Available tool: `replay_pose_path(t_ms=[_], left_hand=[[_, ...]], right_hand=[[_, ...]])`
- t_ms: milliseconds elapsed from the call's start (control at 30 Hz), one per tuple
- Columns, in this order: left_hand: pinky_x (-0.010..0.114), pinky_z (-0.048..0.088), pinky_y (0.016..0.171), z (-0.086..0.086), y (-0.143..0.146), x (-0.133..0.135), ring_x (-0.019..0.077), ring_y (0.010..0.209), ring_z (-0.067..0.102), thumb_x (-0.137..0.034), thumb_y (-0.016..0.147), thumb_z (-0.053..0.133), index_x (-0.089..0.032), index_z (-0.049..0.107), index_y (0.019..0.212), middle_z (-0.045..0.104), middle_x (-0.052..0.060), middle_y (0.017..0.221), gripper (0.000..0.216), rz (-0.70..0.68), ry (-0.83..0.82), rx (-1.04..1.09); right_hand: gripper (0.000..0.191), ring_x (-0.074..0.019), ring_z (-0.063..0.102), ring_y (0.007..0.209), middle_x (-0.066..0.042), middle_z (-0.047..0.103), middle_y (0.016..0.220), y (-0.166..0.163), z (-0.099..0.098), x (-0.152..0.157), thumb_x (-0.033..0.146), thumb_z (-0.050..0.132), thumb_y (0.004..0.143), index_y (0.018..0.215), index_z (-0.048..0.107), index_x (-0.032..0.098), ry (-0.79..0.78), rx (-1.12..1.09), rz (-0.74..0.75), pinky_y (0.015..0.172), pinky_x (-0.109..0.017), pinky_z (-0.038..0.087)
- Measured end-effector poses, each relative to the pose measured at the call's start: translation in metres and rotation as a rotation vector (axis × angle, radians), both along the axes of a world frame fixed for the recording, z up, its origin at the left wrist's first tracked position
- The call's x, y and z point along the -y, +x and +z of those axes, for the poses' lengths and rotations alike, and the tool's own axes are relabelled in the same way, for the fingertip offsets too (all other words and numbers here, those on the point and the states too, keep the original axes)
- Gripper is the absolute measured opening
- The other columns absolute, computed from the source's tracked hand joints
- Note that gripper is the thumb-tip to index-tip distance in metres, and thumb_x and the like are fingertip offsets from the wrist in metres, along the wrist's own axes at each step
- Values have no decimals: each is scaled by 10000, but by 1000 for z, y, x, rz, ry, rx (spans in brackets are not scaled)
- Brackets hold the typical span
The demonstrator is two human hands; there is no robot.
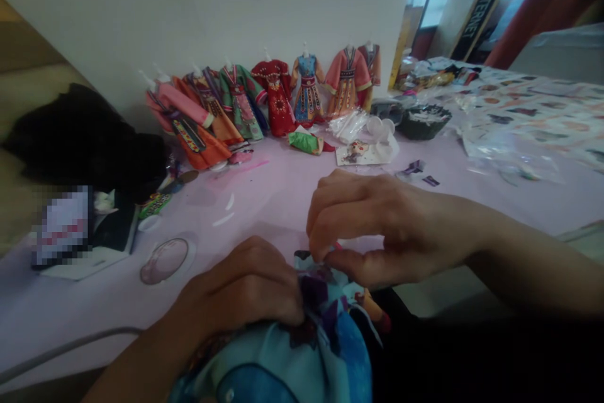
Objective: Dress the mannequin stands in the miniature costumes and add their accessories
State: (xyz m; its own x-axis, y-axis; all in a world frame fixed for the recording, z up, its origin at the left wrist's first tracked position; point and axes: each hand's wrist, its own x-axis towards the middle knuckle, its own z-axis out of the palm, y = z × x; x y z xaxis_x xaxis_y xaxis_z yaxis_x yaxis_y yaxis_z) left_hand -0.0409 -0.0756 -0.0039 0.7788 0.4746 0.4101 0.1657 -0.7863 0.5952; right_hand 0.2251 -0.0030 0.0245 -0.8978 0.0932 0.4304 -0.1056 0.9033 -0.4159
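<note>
A blue, purple-patterned doll dress (278, 353) lies gathered at the table's near edge, over the dark lap. My left hand (250, 290) is closed on its upper left side, with the fingertips hidden in the folds. Just above the dress's gathered top, my right hand (368, 227) is closed in a pinch, thumb against fingers. A small pinkish-red bit shows by these fingertips, too small to name. An orange and red piece (375, 312) sticks out at the dress's right side.
Doll dresses on stands, including a red one (278, 95), line the white wall. Nearby are a green packet (306, 141), a printed card (361, 153), a dark bowl (425, 123) and plastic bags (514, 158). At left are a round mirror-like disc (165, 261) and a grey cable (70, 346).
</note>
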Motion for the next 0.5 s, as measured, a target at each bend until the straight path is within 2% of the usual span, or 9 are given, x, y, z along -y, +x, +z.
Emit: replay_pose_path(t_ms=[233, 367, 500], left_hand=[[313, 648, 777, -2, 2, 3, 201, 873, 725, -387, 1008, 560, -269, 676, 1134, 745, 61, 926, 208, 60, 0, -5], [289, 650, 759, -1, 4, 3, 192, 847, 735, -419, 990, 589, -256, 673, 1138, 757, 62, 911, 235, 49, 7, 4], [230, 614, 841, 6, 10, 4, 136, 874, 733, -344, 1035, 502, -215, 682, 1091, 743, -11, 973, 229, 62, 3, 19]], right_hand=[[97, -182, 595, 949, -69, 671, 955, 0, -5, 1, 170, 646, 886, 976, 609, 171, -72, 16, 47, 870, -333, 462], [50, -172, 599, 936, -66, 678, 934, -4, -8, 3, 136, 599, 915, 952, 611, 168, -75, -8, 66, 880, -331, 463], [126, -163, 594, 946, -64, 682, 935, -6, -9, 3, 65, 542, 921, 961, 609, 163, -64, -24, 67, 886, -322, 465]])
